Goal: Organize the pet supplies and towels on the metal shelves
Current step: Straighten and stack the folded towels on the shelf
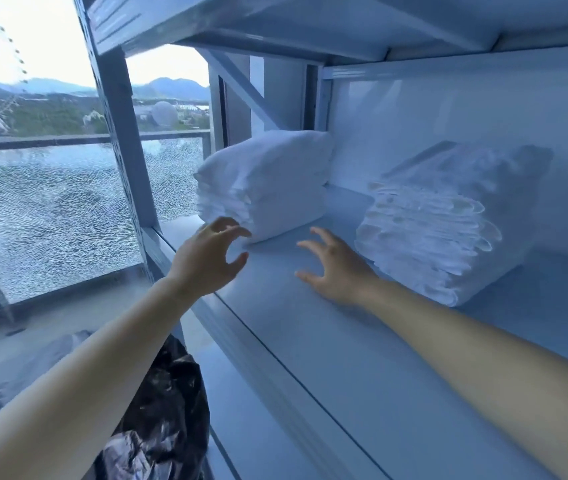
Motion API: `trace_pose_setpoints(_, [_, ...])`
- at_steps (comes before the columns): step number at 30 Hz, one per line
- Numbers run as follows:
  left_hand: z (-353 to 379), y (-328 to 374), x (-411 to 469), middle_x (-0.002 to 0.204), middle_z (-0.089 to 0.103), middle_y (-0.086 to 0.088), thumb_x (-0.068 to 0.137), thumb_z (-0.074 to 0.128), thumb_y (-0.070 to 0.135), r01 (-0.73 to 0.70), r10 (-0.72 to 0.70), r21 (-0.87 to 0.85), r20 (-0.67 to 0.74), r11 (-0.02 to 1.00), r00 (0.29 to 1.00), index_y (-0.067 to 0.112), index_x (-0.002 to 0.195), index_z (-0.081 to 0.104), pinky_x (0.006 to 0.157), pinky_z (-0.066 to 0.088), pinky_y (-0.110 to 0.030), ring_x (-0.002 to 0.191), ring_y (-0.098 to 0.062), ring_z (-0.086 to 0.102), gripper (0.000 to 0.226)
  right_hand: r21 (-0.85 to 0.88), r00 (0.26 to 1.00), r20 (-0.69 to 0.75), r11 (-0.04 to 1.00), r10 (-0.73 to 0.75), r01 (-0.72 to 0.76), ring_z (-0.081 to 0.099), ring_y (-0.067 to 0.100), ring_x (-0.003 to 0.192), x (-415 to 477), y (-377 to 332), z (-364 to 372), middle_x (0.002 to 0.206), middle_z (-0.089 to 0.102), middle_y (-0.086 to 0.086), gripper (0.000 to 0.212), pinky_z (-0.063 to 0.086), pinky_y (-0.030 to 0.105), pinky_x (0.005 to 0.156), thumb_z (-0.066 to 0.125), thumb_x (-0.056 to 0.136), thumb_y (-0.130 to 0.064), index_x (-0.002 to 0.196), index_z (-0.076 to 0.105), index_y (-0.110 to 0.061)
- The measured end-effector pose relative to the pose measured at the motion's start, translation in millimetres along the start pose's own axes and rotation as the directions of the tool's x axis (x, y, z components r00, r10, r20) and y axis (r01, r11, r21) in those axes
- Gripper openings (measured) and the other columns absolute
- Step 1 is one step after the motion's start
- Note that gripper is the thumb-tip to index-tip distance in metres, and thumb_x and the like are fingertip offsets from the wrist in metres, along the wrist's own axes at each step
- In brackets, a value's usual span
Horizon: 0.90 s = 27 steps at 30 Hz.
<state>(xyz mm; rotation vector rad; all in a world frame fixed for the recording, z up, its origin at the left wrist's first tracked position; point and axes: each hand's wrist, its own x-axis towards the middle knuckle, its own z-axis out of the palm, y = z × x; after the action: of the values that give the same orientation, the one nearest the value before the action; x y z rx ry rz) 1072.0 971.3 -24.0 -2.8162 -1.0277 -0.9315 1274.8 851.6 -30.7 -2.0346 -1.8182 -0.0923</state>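
Observation:
Two stacks of folded white towels sit on a pale metal shelf [310, 327]. The left stack [268, 181] stands near the shelf's left end. The right stack [442, 230] lies further right, close to the back wall. My left hand [206, 261] hovers at the shelf's front edge, fingers curled apart, just short of the left stack's lower corner. My right hand [334, 268] is spread over the shelf between the two stacks, holding nothing.
A grey upright post [126, 140] frames the shelf's left side, and another shelf [275, 19] runs overhead. A black plastic bag [165, 417] sits below the shelf's front edge. A shattered glass pane [43, 216] stands at the left.

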Motion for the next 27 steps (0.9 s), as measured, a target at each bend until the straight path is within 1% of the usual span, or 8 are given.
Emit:
trace_pose_setpoints(4, [1, -33, 28, 0.133, 0.047, -0.001, 0.082, 0.064, 0.031, 0.013, -0.013, 0.006, -0.058, 1.000, 0.998, 0.027, 0.124, 0.056, 0.087, 0.047, -0.039, 0.118, -0.025, 0.048, 0.043, -0.063, 0.996, -0.075, 0.997, -0.052, 0.047, 0.021, 0.024, 0.141, 46, -4, 4, 0.156, 0.013, 0.005, 0.066, 0.033, 0.040, 0.109, 0.062, 0.085, -0.041, 0.142, 0.036, -0.018])
trace_pose_setpoints(7, [5, -51, 45, 0.135, 0.045, -0.004, 0.078, 0.069, 0.030, -0.031, 0.033, 0.020, -0.121, 0.999, 0.992, 0.025, 0.129, 0.051, 0.084, 0.050, -0.042, 0.117, -0.030, 0.048, 0.054, -0.116, 0.980, -0.158, 0.988, -0.117, 0.099, 0.022, 0.026, 0.140, 72, -7, 5, 0.156, 0.012, 0.005, 0.069, 0.035, 0.040, 0.108, 0.065, 0.083, -0.040, 0.141, 0.036, -0.017])
trace_pose_setpoints(10, [13, -67, 61, 0.145, 0.033, -0.007, 0.071, 0.076, 0.037, -0.034, 0.035, 0.013, -0.108, 0.999, 0.993, 0.024, 0.140, 0.037, 0.088, 0.049, -0.047, 0.124, -0.034, 0.043, 0.080, -0.132, 0.968, -0.199, 0.983, -0.151, 0.126, 0.016, 0.026, 0.142, 92, -10, 9, 0.157, 0.006, 0.005, 0.077, 0.037, 0.041, 0.106, 0.067, 0.082, -0.037, 0.145, 0.028, -0.019])
trace_pose_setpoints(12, [19, -77, 71, 0.152, 0.019, -0.007, 0.064, 0.080, 0.045, 0.004, -0.004, -0.013, -0.050, 1.000, 0.999, 0.028, 0.146, 0.021, 0.091, 0.048, -0.049, 0.129, -0.036, 0.038, 0.103, -0.149, 0.965, -0.199, 0.979, -0.168, 0.140, 0.007, 0.025, 0.144, 104, -11, 12, 0.157, -0.002, 0.004, 0.089, 0.040, 0.043, 0.103, 0.070, 0.079, -0.037, 0.149, 0.016, -0.025])
trace_pose_setpoints(14, [26, -83, 82, 0.155, 0.009, -0.005, 0.058, 0.082, 0.051, 0.025, -0.025, -0.019, 0.008, 1.000, 1.000, 0.034, 0.148, 0.010, 0.090, 0.047, -0.048, 0.130, -0.037, 0.037, 0.116, -0.170, 0.966, -0.192, 0.975, -0.173, 0.141, 0.002, 0.027, 0.144, 116, -11, 15, 0.157, -0.008, 0.003, 0.101, 0.040, 0.047, 0.102, 0.074, 0.075, -0.038, 0.149, 0.006, -0.030])
trace_pose_setpoints(18, [44, -86, 97, 0.157, -0.002, -0.001, 0.057, 0.086, 0.042, 0.019, -0.009, -0.137, 0.075, 0.990, 0.997, 0.045, 0.145, 0.002, 0.090, 0.046, -0.043, 0.131, -0.033, 0.040, 0.122, -0.207, 0.972, -0.171, 0.971, -0.159, 0.122, -0.004, 0.027, 0.144, 132, -3, 21, 0.156, -0.013, 0.000, 0.111, 0.037, 0.048, 0.102, 0.076, 0.071, -0.042, 0.148, -0.003, -0.036])
trace_pose_setpoints(24, [62, -93, 112, 0.157, -0.004, 0.004, 0.058, 0.085, 0.041, -0.059, 0.072, -0.207, 0.053, 0.977, 0.996, 0.051, 0.139, 0.001, 0.091, 0.045, -0.040, 0.134, -0.028, 0.036, 0.117, -0.127, 0.943, -0.280, 0.981, -0.178, 0.147, 0.007, 0.033, 0.142, 138, 14, 36, 0.156, 0.006, 0.006, 0.109, 0.035, 0.052, 0.105, 0.078, 0.067, -0.049, 0.146, 0.004, -0.035])
trace_pose_setpoints(27, [69, -90, 124, 0.157, -0.004, 0.005, 0.060, 0.084, 0.039, -0.093, 0.109, -0.221, 0.064, 0.971, 0.992, 0.050, 0.139, 0.000, 0.089, 0.045, -0.039, 0.135, -0.026, 0.035, 0.116, -0.092, 0.940, -0.307, 0.988, -0.148, 0.126, 0.008, 0.033, 0.142, 137, 22, 40, 0.156, 0.006, 0.007, 0.106, 0.032, 0.050, 0.106, 0.076, 0.068, -0.051, 0.146, 0.006, -0.034])
